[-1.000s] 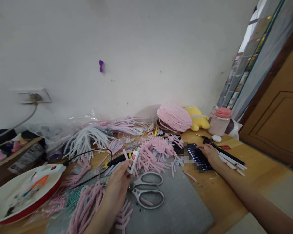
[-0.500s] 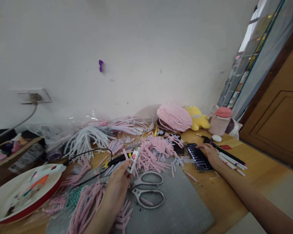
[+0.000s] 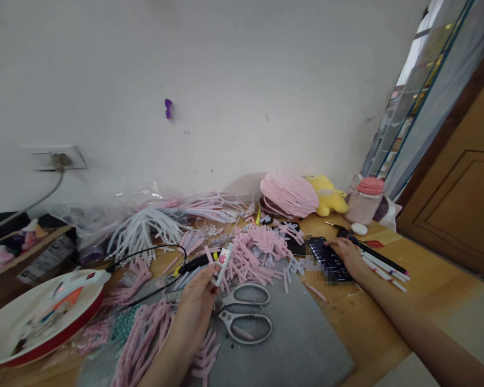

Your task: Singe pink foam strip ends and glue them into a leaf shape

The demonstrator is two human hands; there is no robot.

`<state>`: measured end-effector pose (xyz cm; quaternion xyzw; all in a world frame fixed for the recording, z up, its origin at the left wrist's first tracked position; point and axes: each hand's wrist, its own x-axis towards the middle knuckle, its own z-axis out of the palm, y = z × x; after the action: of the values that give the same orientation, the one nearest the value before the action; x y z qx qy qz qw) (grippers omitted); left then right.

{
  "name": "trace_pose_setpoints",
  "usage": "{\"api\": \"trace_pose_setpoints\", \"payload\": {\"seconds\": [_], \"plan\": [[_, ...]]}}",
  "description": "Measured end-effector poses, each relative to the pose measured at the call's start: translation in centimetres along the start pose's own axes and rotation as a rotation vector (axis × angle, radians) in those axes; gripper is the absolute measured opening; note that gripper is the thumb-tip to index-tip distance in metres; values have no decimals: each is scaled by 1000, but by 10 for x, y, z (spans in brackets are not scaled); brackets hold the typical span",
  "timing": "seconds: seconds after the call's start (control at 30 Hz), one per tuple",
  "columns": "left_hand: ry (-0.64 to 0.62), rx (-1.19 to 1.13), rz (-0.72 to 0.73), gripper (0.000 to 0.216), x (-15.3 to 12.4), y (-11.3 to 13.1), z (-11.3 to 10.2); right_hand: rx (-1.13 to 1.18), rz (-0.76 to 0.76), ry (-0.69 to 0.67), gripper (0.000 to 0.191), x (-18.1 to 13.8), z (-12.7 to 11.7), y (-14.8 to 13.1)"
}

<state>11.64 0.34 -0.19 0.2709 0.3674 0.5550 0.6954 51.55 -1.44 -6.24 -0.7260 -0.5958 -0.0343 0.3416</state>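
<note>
My left hand [image 3: 196,309] is closed around a small white lighter with a pink mark [image 3: 222,263], held upright over the grey mat [image 3: 302,344]. Steel scissors [image 3: 244,314] lie open on the mat just right of that hand. My right hand [image 3: 349,255] rests on the right edge of a black phone [image 3: 326,258] lying on the wooden table [image 3: 387,312], its fingers stretched toward the lit screen. Heaps of cut pink pipe-cleaner pieces [image 3: 254,250] lie between the two hands.
A white and red plate [image 3: 32,322] holding a glue gun sits at the left. White and pink stems in plastic [image 3: 145,228] lie behind. A pink coil [image 3: 289,193], yellow plush [image 3: 326,196], pink bottle [image 3: 364,200] and pens [image 3: 383,266] stand at the back right.
</note>
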Motion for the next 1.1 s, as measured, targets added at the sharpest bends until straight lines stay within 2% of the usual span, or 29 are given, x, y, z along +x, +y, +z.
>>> {"api": "trace_pose_setpoints", "payload": {"seconds": [0.17,0.6,0.9,1.1], "plan": [[2,2,-14,19,0,0,0,12,49,-21,57,-2,-2,-1],[-4,-10,-23,18,0,0,1,79,-43,-21,50,-6,-7,-3],[10,-22,-3,19,0,0,1,149,-73,90,29,-4,-12,-11],[-2,-1,-3,19,0,0,1,135,-55,140,27,-6,-11,-10]]}}
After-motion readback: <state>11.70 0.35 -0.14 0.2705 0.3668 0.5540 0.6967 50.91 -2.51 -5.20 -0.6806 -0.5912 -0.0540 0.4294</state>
